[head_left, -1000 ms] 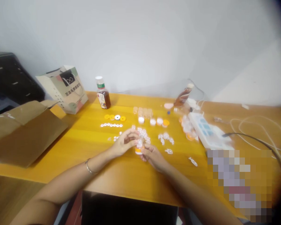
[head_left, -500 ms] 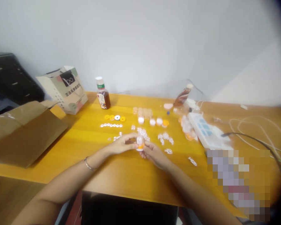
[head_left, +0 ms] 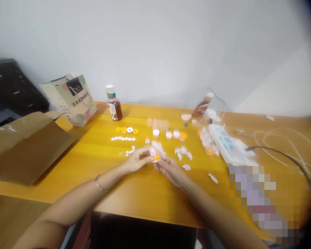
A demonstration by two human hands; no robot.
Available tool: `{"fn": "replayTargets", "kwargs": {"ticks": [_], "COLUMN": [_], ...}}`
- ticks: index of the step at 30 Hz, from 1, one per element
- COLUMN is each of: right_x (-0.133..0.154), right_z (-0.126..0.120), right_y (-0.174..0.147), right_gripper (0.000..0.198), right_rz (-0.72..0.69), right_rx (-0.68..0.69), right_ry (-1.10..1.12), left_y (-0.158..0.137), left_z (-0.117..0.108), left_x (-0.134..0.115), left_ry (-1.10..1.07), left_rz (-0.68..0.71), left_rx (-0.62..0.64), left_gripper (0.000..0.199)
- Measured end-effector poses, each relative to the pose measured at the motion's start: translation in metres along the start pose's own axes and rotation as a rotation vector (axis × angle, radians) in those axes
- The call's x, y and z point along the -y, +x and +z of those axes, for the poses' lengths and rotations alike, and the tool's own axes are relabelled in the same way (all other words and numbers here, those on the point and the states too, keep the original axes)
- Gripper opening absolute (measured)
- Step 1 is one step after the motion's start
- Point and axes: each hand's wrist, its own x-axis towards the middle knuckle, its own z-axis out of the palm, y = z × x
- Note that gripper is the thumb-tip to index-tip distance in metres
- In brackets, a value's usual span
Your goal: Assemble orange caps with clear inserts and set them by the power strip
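"Running below both hands, is that the near edge of the bench (head_left: 145, 197)?"

"Yes, with a stretch of wood between it and them. The far edge lies along the pale wall (head_left: 155, 52)."

"And the fingers?"

"Drawn in narrow on both sides. The left hand (head_left: 138, 159) has thumb and fingers around a small orange-and-white piece (head_left: 156, 157), and the right hand (head_left: 171, 168) pinches its other side. The piece tilts between them, mid-bench; whether it touches the wood I can't tell."

"What sits around them?"

"A pile of white cut-outs (head_left: 158, 147) just beyond, another white cluster (head_left: 183, 151) to the right, a row of small white discs (head_left: 123, 138) to the left. Farther back, clear cups (head_left: 159, 125) and a dark bottle (head_left: 114, 109)."

"Anything in the way?"

"At the left, a cardboard box (head_left: 31, 148) and a paper bag (head_left: 77, 102); at the right, a white-and-blue case (head_left: 220, 140) and loose cables (head_left: 280, 155). Those white cut-outs crowd closest to the fingers."
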Motion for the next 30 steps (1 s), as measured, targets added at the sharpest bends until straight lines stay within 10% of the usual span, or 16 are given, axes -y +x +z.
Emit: {"fn": "replayTargets", "kwargs": {"ticks": [9,14,23,30], "right_x": [-0.009,-0.014,-0.004,-0.020], "right_z": [0.010,0.018,0.021,0.020], "right_y": [-0.001,0.002,0.002,0.007], "right_gripper": [0.027,0.038,0.045,0.036], "right_rz": [-0.092,-0.072,0.206,-0.044], "right_rx": [-0.099,-0.129,0.136,-0.065], "right_ry": [-0.065,0.004,0.286,0.103], "left_y": [0.000,-0.001,0.000,-0.002], "left_z": [0.013,0.019,0.019,0.023], "left_x": [0.004,-0.001,-0.003,-0.001], "left_ry": [0.071,-0.173,-0.094,-0.167], "left_rz": [0.021,-0.058,-0.041,-0.144], "left_rx": [-0.188,-0.088,-0.208,-0.200], "left_gripper": [0.028,0.033,0.032,0.029]}}
